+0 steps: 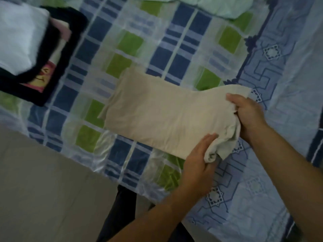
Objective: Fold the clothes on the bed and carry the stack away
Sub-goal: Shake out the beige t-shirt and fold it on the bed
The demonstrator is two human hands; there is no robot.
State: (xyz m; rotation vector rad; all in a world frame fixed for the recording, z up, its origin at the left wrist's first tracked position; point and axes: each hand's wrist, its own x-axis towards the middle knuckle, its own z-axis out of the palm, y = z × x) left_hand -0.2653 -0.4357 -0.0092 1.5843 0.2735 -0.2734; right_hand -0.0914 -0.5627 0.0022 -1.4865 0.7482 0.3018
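A beige garment lies stretched flat across the bed, which has a blue, green and white checked sheet. My right hand grips the garment's far corner at its right end. My left hand grips the bunched near corner of that same end. At the upper left sits a stack of folded clothes: a white piece on top, a black one with a pink and yellow print beneath.
A pale green cloth lies crumpled at the top edge of the bed. The bed's near edge runs diagonally from left to bottom centre, with grey floor below it. My dark trousers stand against that edge.
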